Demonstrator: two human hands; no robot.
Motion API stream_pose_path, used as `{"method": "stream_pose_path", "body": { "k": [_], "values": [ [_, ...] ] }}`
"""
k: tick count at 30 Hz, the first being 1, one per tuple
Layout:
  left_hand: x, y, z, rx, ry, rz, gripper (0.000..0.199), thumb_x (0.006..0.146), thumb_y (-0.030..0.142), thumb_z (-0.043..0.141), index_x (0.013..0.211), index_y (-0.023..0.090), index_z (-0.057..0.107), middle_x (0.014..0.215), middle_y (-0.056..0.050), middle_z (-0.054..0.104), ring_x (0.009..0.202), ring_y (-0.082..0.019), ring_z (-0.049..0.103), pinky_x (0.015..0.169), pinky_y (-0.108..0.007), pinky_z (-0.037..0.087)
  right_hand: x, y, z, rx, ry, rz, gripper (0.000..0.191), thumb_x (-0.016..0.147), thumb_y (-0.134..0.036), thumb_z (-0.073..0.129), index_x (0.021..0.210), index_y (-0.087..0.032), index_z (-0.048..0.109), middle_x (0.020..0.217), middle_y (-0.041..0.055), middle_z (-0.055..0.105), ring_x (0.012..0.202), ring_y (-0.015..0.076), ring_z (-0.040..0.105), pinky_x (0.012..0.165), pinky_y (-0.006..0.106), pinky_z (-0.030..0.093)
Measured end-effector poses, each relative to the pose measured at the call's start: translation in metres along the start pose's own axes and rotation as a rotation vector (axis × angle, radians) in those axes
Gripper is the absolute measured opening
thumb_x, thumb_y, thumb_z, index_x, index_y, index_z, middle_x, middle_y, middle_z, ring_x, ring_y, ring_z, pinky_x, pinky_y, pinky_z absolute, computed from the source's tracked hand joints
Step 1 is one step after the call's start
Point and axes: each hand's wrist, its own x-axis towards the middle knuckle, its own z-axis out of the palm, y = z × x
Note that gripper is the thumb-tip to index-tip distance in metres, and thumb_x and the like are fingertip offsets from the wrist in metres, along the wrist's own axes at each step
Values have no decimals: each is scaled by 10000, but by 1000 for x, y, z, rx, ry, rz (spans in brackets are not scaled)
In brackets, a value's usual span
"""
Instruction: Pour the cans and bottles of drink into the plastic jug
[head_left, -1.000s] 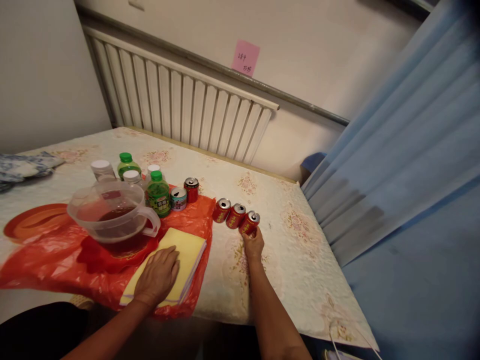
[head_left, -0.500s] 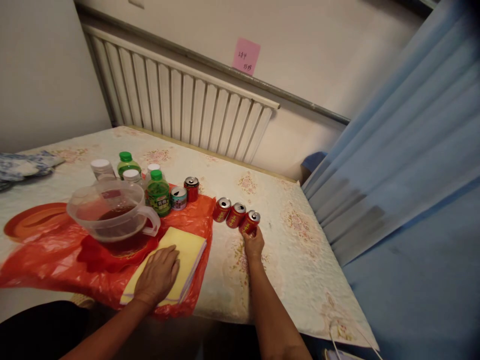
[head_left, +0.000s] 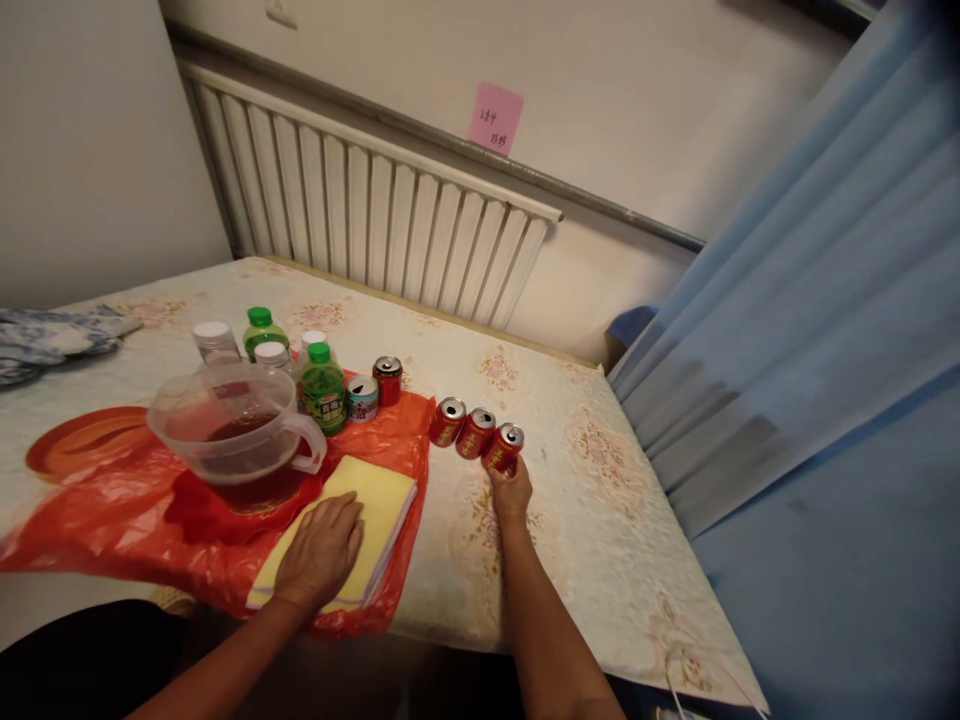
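Note:
My right hand (head_left: 511, 492) grips the lower part of a red drink can (head_left: 504, 446), the rightmost of three standing in a slanting row. Beside it are the middle red can (head_left: 475, 433) and the left red can (head_left: 448, 422), all upright with silver tops. My left hand (head_left: 321, 548) lies flat on a folded yellow cloth (head_left: 382, 487), fingers stretched out. The cloth rests on a red plastic bag (head_left: 112, 528) spread over the bed. Behind my left hand stands a clear plastic pitcher (head_left: 214, 452) with brown liquid, its handle pointing right.
Behind the pitcher stand a green-capped bottle (head_left: 322, 392), another green bottle (head_left: 264, 336), white-capped jars (head_left: 214, 340), a small pale can (head_left: 362, 400) and another red can (head_left: 388, 380). An orange lid (head_left: 60, 446) lies left. A radiator (head_left: 360, 190) lines the wall; a blue curtain (head_left: 832, 300) hangs right.
The whole view has shifted slightly, with everything a little further right and down. My hands keep their places on the can and the cloth.

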Motion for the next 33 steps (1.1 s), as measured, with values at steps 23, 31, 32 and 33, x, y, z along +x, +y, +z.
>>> {"method": "stream_pose_path", "body": {
  "k": [23,31,32,33],
  "values": [
    [-2,8,-9,-63,-20,-59,250,939,216,444,1090,172,638,1228,-132,644,1149,-286,566,1028,-475,418,-79,-24,-15,-250,-29,-15,250,790,-398,529,845,-192,660,703,27,669,663,209,601,661,292,448],
    [3,12,-17,-83,-155,-108,271,941,209,428,1088,148,647,1278,-148,619,1166,-308,530,1023,-482,382,-102,-37,-6,-432,-171,-191,355,933,-358,388,654,-222,561,695,45,639,649,202,555,654,300,380],
    [5,13,-19,-91,-180,-119,273,938,206,427,1085,145,649,1270,-150,620,1162,-309,530,1017,-481,382,-102,-36,-5,-451,-166,-194,361,941,-347,372,656,-223,556,677,43,631,630,202,549,641,300,370],
    [7,14,-22,-99,-206,-133,273,937,209,426,1079,143,650,1252,-152,625,1153,-308,532,1008,-479,384,-101,-35,-4,-471,-165,-202,359,944,-333,364,660,-224,554,662,39,626,617,201,547,629,299,362]
  ]
}}
